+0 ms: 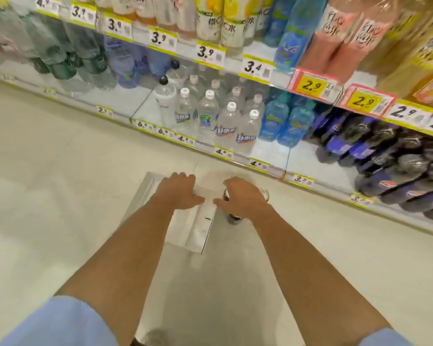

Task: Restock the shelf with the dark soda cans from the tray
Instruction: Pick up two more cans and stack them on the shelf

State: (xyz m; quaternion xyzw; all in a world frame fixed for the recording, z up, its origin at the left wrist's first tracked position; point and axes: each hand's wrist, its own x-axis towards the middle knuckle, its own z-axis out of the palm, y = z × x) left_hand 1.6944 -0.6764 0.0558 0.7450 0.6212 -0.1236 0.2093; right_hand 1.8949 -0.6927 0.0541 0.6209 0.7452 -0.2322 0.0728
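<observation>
Sleeves nearest | left hand flat, fingers spread on tray | right hand wraps can (blurred) | risk: loose grip drops can

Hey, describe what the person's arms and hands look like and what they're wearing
Two bare hands, the left hand and right hand, with no gloves, rings or watch visible. Both forearms are uncovered. Short light blue sleeves show at the bottom edge on both arms.
</observation>
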